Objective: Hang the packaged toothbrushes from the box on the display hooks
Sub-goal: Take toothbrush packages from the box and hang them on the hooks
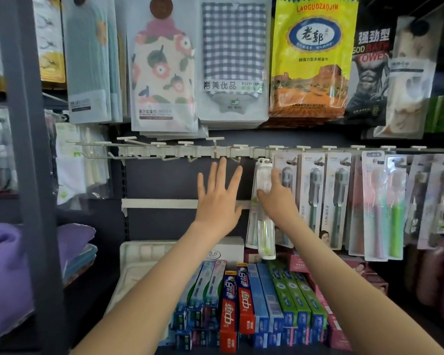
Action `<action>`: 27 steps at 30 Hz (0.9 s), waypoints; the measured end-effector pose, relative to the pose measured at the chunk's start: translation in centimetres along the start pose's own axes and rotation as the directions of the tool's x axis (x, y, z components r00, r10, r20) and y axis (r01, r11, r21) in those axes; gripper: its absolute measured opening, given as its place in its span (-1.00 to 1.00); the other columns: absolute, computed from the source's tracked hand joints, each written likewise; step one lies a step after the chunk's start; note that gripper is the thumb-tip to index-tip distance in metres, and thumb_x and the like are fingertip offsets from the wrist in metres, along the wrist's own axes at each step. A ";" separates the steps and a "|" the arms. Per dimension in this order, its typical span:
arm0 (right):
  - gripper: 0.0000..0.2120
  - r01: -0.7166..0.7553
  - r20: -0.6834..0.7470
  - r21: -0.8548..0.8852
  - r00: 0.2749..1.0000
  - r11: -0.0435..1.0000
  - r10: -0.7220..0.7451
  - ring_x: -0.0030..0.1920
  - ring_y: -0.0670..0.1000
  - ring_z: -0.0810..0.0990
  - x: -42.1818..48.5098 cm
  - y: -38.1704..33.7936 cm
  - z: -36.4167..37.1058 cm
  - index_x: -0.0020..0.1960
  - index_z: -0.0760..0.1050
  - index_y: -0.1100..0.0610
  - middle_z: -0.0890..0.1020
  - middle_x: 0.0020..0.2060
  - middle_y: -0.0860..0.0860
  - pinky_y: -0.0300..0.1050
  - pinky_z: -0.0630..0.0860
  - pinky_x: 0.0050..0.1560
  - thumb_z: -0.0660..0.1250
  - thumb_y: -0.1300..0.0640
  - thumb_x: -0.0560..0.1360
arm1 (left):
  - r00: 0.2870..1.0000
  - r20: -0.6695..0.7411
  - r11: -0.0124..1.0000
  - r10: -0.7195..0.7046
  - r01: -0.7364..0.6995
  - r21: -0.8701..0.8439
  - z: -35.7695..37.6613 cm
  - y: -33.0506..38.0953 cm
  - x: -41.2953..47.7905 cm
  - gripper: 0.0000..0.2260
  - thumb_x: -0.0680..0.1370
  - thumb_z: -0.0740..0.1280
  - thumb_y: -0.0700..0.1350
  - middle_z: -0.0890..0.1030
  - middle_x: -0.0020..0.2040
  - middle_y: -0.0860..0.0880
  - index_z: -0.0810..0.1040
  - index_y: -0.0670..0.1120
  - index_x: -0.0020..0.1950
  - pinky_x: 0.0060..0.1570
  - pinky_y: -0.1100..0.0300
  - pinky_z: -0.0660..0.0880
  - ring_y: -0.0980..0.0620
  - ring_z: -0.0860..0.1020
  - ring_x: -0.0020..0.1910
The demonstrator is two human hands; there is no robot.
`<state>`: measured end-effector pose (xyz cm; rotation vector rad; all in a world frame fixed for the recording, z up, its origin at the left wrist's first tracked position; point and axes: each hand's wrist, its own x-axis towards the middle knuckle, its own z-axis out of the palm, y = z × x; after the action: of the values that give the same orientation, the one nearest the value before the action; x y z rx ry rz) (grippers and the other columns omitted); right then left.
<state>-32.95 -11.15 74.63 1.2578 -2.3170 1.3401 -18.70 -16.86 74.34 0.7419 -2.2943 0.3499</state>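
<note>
Your right hand [276, 198] is gripping a toothbrush pack [265, 237] under the hook rail [180, 151], left hand [219, 198] hovering wide. Releasing it unseated is risking a drop.

A clear packaged toothbrush [265, 239] is gripped near its top by the right hand [277, 199], its tab held at the white hook rail [180, 151]. The left hand [217, 198] is held beside it, fingers spread, above stacked toothpaste boxes [244, 298].
</note>
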 end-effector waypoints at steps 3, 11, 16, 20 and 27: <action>-0.32 -0.019 -0.033 0.067 0.999 0.998 0.021 -0.34 0.03 0.53 -0.3 0.2 0.8 0.57 -0.15 -0.01 0.56 -0.27 0.11 -0.14 0.46 -0.39 0.19 0.08 0.61 | 1.000 -0.009 0.999 -0.003 0.003 0.039 1.4 0.1 -1.2 -0.21 0.57 0.31 -0.18 -0.27 0.56 -0.20 -0.19 -0.02 0.59 0.40 -0.13 -0.35 -0.20 -0.25 0.54; -0.32 0.038 -0.038 -0.051 0.998 0.998 -0.040 -0.15 0.14 0.59 -6.1 1.3 2.3 0.57 -0.17 0.08 0.57 0.12 0.22 0.05 0.57 -0.16 0.17 0.14 0.61 | 0.995 0.100 0.997 -0.010 0.018 -0.073 3.0 0.8 -6.0 -0.29 0.61 0.24 -0.13 -0.26 0.56 -0.18 -0.18 -0.03 0.59 0.47 -0.09 -0.28 -0.16 -0.25 0.54; -0.39 0.106 0.006 0.017 0.994 0.994 -0.107 0.08 0.08 0.56 -15.0 4.4 2.6 0.55 0.05 0.10 0.49 0.28 0.13 -0.17 0.44 -0.09 0.23 0.18 0.58 | 0.998 0.066 0.947 0.023 0.000 -0.322 4.6 4.0 -13.2 -0.37 0.56 0.35 -0.18 0.08 0.56 -0.22 0.13 -0.15 0.56 0.48 -0.09 0.06 -0.21 0.09 0.53; -0.56 0.092 0.190 0.051 0.977 0.994 -0.100 0.13 0.06 0.55 -24.3 9.8 3.5 0.44 0.30 0.12 0.57 0.16 0.08 -0.17 0.43 0.01 0.25 0.19 0.58 | 0.992 0.126 0.918 0.024 0.028 -0.395 7.7 7.1 -23.6 -0.41 0.47 0.43 -0.24 0.32 0.45 -0.25 0.32 -0.23 0.46 0.36 -0.05 0.31 -0.24 0.35 0.41; -0.76 -0.033 0.627 -0.018 0.778 0.999 0.037 -0.22 0.04 0.59 -41.4 24.9 10.3 0.21 0.52 0.20 0.54 -0.16 -0.03 -0.33 0.30 -0.24 0.33 0.24 0.54 | 0.766 0.632 0.872 -0.116 0.383 -0.304 16.3 10.1 -46.7 -0.59 0.53 0.38 -0.16 0.50 0.32 -0.12 0.45 -0.17 0.37 0.16 0.11 0.50 -0.07 0.53 0.23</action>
<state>-23.22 10.56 31.37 1.9043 -2.7616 1.0101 -5.47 3.33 30.07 1.0258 -2.6528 -0.5895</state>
